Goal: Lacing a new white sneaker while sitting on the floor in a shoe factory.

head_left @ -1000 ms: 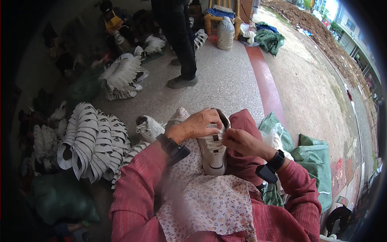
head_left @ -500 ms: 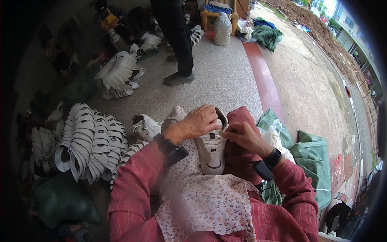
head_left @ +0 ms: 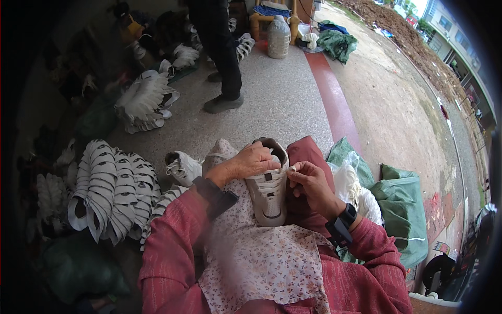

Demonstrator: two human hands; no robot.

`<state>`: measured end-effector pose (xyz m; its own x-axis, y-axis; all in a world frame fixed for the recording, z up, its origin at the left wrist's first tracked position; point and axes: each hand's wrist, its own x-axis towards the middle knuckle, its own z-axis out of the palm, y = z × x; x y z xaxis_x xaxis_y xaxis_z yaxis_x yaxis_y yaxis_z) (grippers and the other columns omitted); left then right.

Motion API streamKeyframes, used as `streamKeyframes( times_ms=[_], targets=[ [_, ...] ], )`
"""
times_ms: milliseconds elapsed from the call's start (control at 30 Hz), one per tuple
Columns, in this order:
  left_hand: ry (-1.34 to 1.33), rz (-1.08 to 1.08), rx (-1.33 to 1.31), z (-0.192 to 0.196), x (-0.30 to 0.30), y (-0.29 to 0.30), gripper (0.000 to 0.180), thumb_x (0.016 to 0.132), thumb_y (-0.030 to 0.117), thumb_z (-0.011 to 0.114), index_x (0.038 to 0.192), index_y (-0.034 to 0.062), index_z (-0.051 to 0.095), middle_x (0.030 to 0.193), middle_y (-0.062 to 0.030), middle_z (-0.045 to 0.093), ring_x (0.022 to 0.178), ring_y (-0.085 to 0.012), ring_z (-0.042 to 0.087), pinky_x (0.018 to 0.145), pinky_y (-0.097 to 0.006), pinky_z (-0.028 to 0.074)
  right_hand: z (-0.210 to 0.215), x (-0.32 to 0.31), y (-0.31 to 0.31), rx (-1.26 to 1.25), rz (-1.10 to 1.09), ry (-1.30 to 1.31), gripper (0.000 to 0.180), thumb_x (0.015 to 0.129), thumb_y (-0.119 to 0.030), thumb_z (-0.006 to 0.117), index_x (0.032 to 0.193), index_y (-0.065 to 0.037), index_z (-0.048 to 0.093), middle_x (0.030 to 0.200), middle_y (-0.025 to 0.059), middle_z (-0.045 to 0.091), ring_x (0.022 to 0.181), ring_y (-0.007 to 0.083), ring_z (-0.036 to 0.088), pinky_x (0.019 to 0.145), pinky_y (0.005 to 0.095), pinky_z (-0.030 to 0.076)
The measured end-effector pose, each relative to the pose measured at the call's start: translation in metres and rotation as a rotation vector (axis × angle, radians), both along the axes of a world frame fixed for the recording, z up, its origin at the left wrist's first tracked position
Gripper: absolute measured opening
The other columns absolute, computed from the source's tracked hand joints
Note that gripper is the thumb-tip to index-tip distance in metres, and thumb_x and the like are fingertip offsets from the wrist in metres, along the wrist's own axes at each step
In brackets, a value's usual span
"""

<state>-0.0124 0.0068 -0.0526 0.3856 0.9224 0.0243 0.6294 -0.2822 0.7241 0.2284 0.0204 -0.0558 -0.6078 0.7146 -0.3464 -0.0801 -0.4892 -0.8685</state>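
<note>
In the head view, the white shoe [head_left: 272,212] stood on the lap, toe toward the wearer, its opening just beyond the left grip [head_left: 250,162]. That grip's fingers bent over the laces near the opening; whether they pinched anything could not be told. Just right of the shoe, the right grip [head_left: 311,182] had thumb and forefinger closed on a small pale bit, too small to name. A narrow gap separated the two grips; the red trouser leg [head_left: 308,154] rose right beside the right one.

Under both grips spread a flowered apron [head_left: 261,256]. Ahead, speckled floor [head_left: 277,99] ran to a red strip [head_left: 334,99], with a standing person [head_left: 222,63] ahead and left. Left of the left grip were another shoe [head_left: 184,167] and stacked white shoe pieces [head_left: 117,191].

Right of the right grip, a clear bag [head_left: 349,180] held white stringy bundles, beside a green sack [head_left: 400,209]. A cloudy jug [head_left: 278,37] stood well ahead, its contents unclear.
</note>
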Motion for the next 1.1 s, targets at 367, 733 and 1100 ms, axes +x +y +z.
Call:
streamKeyframes(
  times_ms=[367,733,1100],
  targets=[
    [-0.151,0.000,-0.132,-0.025,-0.017,0.003,0.025,0.076,0.016,0.067,0.063,0.0019,0.051,0.070,-0.0111,0.050,0.075,-0.0273,0.047,0.072,-0.041,0.037,-0.032,-0.007,0.000,-0.314,-0.194,0.108,0.010,0.093,-0.007,0.058,0.088,-0.004,0.066,0.075,0.0064,0.066,0.060,0.0155,0.064,0.048,0.0266,0.051],
    [-0.119,0.201,-0.727,0.040,0.026,0.016,0.016,0.093,0.021,0.061,0.098,0.0059,0.056,0.083,0.0020,0.049,0.075,-0.0136,0.045,0.067,-0.032,0.039,-0.024,0.025,0.029,-0.506,0.153,0.230,0.007,0.083,0.000,0.066,0.083,-0.008,0.064,0.071,0.0014,0.063,0.059,0.0142,0.062,0.045,0.0303,0.050],
    [-0.122,0.340,-0.780,0.039,0.029,0.020,0.028,0.098,0.024,0.057,0.076,0.0097,0.048,0.073,0.0041,0.042,0.065,-0.0086,0.038,0.061,-0.026,0.032,-0.042,0.021,0.020,-0.491,0.120,0.274,0.010,0.091,-0.013,0.065,0.085,-0.006,0.070,0.070,0.0042,0.064,0.058,0.0155,0.057,0.050,0.0317,0.046]
  ],
)
